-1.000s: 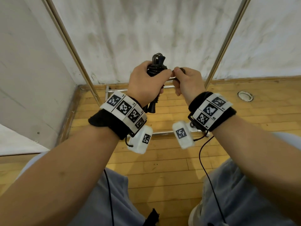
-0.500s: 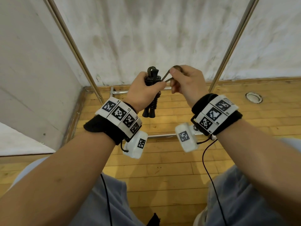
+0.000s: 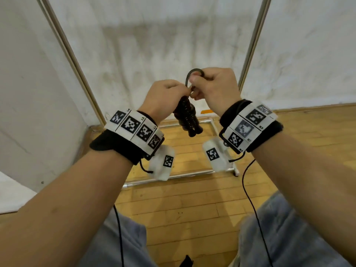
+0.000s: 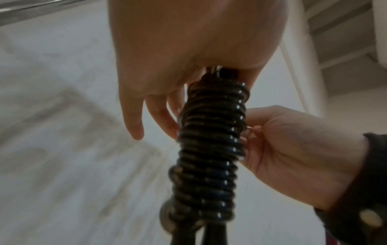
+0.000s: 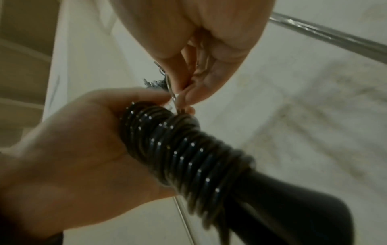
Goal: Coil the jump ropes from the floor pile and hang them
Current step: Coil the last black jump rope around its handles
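Note:
A black jump rope [image 3: 187, 117] is wound in tight turns around its two handles and hangs upright between my hands. My left hand [image 3: 167, 97] grips the top of the coiled bundle [image 4: 211, 149]. My right hand [image 3: 212, 87] pinches a dark metal hook [image 3: 190, 76] that curves up out of the bundle's top. In the right wrist view the right hand's fingertips [image 5: 188, 97] pinch the thin metal shank just above the coil [image 5: 184, 149]. The handle ends [image 3: 194, 132] point down.
A chrome rack frames the scene: two slanted uprights [image 3: 252, 41] against a white wall and base bars [image 3: 173, 176] on the wooden floor [image 3: 183, 205]. A chrome rail [image 5: 326, 36] runs overhead in the wrist views. Sensor cables dangle from both wrists.
Both hands have lifted the bundle higher and come closer together. The hook now stands up above the right hand's fingers, and the head view has tilted up.

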Action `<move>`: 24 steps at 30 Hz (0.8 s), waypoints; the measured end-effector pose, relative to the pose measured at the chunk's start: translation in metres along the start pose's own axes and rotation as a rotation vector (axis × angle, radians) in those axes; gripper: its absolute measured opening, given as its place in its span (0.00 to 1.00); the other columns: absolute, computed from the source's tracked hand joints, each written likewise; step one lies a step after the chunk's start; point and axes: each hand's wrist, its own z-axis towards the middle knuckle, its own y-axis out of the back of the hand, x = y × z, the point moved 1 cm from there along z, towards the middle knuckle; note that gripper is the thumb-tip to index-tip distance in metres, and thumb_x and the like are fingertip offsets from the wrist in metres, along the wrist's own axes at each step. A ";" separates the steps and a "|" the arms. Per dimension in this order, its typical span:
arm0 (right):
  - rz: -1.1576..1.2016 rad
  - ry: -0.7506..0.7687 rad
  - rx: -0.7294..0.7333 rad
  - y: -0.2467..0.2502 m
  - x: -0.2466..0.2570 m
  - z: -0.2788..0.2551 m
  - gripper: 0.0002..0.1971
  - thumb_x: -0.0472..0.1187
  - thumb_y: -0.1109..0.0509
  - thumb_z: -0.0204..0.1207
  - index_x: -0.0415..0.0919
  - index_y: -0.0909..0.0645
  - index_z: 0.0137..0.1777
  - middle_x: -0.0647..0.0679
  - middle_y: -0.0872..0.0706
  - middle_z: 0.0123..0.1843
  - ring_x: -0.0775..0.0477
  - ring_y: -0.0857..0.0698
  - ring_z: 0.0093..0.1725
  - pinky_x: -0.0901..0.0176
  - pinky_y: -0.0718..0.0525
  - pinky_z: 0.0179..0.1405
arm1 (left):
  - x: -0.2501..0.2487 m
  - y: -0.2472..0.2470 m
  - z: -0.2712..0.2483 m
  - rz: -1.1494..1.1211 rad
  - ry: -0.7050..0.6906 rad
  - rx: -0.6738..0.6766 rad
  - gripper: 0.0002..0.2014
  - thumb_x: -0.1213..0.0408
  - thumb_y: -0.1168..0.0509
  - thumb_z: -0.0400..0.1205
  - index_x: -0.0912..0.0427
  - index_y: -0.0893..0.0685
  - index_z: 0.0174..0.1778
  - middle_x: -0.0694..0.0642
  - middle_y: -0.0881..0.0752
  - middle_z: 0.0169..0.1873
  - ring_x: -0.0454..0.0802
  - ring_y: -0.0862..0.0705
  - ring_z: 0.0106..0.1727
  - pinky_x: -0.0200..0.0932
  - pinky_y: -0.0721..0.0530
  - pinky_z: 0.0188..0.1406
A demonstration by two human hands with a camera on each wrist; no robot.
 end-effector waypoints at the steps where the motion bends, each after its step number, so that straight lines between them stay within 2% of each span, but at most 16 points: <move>1: -0.016 0.009 -0.010 0.005 0.009 -0.001 0.04 0.31 0.30 0.74 0.36 0.16 0.39 0.47 0.16 0.25 0.54 0.18 0.22 0.61 0.17 0.26 | -0.009 0.001 -0.001 0.023 -0.014 0.017 0.08 0.67 0.32 0.77 0.59 0.14 0.32 0.45 0.18 0.24 0.40 0.22 0.24 0.33 0.26 0.21; 2: -0.022 0.014 -0.026 0.010 0.016 -0.002 0.02 0.32 0.29 0.73 0.38 0.18 0.43 0.46 0.16 0.25 0.54 0.18 0.22 0.61 0.16 0.26 | -0.016 0.003 -0.002 0.050 -0.032 0.036 0.07 0.71 0.33 0.76 0.59 0.14 0.32 0.46 0.16 0.26 0.43 0.20 0.27 0.35 0.23 0.22; 3: -0.024 0.018 -0.051 0.015 0.023 -0.003 0.05 0.32 0.28 0.73 0.39 0.21 0.45 0.45 0.15 0.26 0.55 0.18 0.21 0.61 0.16 0.26 | -0.023 0.004 -0.003 0.079 -0.054 0.051 0.08 0.72 0.33 0.76 0.58 0.13 0.33 0.48 0.14 0.30 0.45 0.17 0.31 0.36 0.20 0.24; 5: -0.021 0.033 -0.092 0.025 0.033 -0.003 0.07 0.33 0.27 0.73 0.40 0.23 0.45 0.44 0.15 0.28 0.55 0.18 0.21 0.61 0.17 0.26 | -0.036 0.003 -0.007 0.127 -0.104 0.063 0.07 0.69 0.32 0.77 0.55 0.13 0.36 0.49 0.13 0.35 0.44 0.16 0.34 0.38 0.19 0.31; 8: -0.027 0.084 -0.133 0.036 0.045 0.001 0.08 0.34 0.27 0.73 0.42 0.25 0.39 0.47 0.16 0.26 0.55 0.19 0.21 0.62 0.18 0.25 | -0.051 -0.007 -0.009 0.168 -0.187 0.044 0.08 0.59 0.30 0.79 0.56 0.16 0.35 0.48 0.16 0.31 0.42 0.20 0.31 0.40 0.20 0.33; 10: -0.029 0.107 -0.156 0.046 0.048 0.006 0.08 0.35 0.27 0.73 0.43 0.24 0.39 0.47 0.15 0.26 0.54 0.19 0.21 0.62 0.18 0.25 | -0.060 -0.014 -0.001 0.202 -0.239 -0.010 0.10 0.59 0.32 0.81 0.57 0.16 0.34 0.49 0.17 0.30 0.44 0.20 0.32 0.44 0.18 0.38; 14: -0.005 0.142 -0.211 0.074 0.053 0.035 0.05 0.34 0.28 0.75 0.43 0.19 0.40 0.47 0.15 0.28 0.54 0.20 0.22 0.63 0.18 0.26 | -0.082 -0.020 0.038 0.218 -0.390 -0.150 0.09 0.63 0.34 0.81 0.52 0.16 0.35 0.43 0.16 0.30 0.35 0.19 0.31 0.30 0.21 0.35; 17: -0.012 0.223 -0.257 0.091 0.059 0.072 0.04 0.32 0.30 0.76 0.40 0.17 0.42 0.47 0.17 0.27 0.55 0.21 0.21 0.63 0.20 0.24 | -0.100 -0.033 0.077 0.140 -0.486 -0.180 0.10 0.68 0.36 0.82 0.45 0.19 0.43 0.46 0.15 0.33 0.38 0.16 0.34 0.28 0.19 0.36; 19: -0.034 0.279 -0.293 0.100 0.063 0.100 0.05 0.31 0.33 0.77 0.39 0.18 0.43 0.49 0.18 0.27 0.57 0.22 0.21 0.64 0.21 0.24 | -0.114 -0.039 0.103 0.133 -0.561 -0.183 0.13 0.69 0.38 0.82 0.43 0.21 0.46 0.46 0.16 0.34 0.36 0.17 0.34 0.26 0.21 0.35; 22: -0.097 0.329 -0.322 0.109 0.077 0.137 0.07 0.33 0.37 0.78 0.45 0.21 0.44 0.53 0.20 0.29 0.59 0.23 0.25 0.64 0.23 0.28 | -0.143 -0.041 0.137 0.169 -0.649 -0.177 0.10 0.69 0.39 0.81 0.46 0.22 0.46 0.45 0.17 0.33 0.36 0.17 0.36 0.26 0.21 0.36; 24: -0.132 0.363 -0.329 0.111 0.089 0.150 0.07 0.35 0.39 0.79 0.49 0.24 0.44 0.54 0.22 0.29 0.57 0.23 0.27 0.59 0.22 0.29 | -0.162 -0.041 0.146 0.189 -0.705 -0.184 0.06 0.68 0.37 0.81 0.50 0.23 0.45 0.45 0.16 0.31 0.37 0.16 0.36 0.27 0.22 0.35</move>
